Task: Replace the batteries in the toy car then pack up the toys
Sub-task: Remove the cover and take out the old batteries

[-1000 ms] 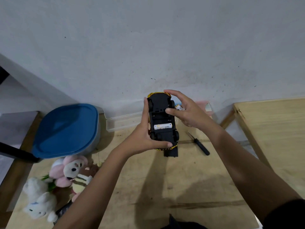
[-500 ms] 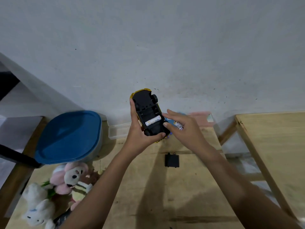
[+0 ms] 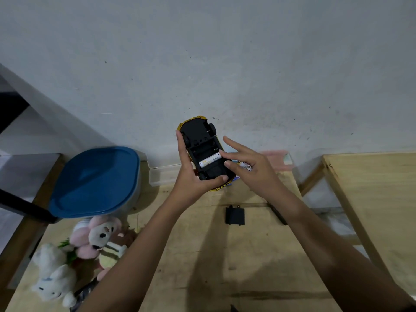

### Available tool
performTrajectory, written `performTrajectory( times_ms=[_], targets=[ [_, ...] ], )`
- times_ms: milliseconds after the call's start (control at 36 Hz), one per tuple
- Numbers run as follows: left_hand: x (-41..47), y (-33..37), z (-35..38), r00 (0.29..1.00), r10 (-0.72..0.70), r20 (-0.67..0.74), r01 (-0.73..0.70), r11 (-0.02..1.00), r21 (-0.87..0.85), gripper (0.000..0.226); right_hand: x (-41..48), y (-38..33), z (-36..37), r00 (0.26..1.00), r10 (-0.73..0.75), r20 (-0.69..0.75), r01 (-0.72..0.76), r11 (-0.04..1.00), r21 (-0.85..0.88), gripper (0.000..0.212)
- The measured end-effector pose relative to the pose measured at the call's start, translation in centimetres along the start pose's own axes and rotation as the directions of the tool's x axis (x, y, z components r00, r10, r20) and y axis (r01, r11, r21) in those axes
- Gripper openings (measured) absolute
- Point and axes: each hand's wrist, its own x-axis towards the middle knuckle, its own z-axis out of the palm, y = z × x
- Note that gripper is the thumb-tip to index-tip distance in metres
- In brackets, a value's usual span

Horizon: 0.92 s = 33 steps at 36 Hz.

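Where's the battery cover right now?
In the head view, the black battery cover lies flat on the wooden table, below the upturned toy car held in the left hand, with the screwdriver just to its right.

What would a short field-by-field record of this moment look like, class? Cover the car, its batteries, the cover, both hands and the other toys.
car: toy car held upside down above the wooden table
compartment: open, one battery seated
spare battery: second battery in the right hand
left hand: left hand grips the car
cover: black battery cover lies on the table
toys: plush toys at the table's left
container: blue-lidded container behind them
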Motion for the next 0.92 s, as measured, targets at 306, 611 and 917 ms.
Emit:
performTrajectory(
  times_ms=[306, 611, 917],
  targets=[
    [-0.1, 0.1, 0.1, 0.998, 0.012, 0.054, -0.014, 1.000, 0.028, 0.132, -0.4, -0.1, 0.3, 1.000, -0.012, -0.022, 0.016, 0.980, 0.201, 0.031],
    [0.2, 0.5, 0.7, 0.997, -0.008, 0.071, 0.005, 0.999, 0.043, 0.134, 0.5, -1.9, 0.4, 0.979, -0.038, -0.202, 0.061, 0.992, 0.109, 0.019],
    [-0.4, 0.5, 1.6, 0.987, -0.054, 0.152, 0.049, 0.998, 0.038, 0.134, 1.8, -2.2, 0.3, 0.999, -0.029, -0.013, 0.028, 0.999, -0.037, 0.014]
  ],
)
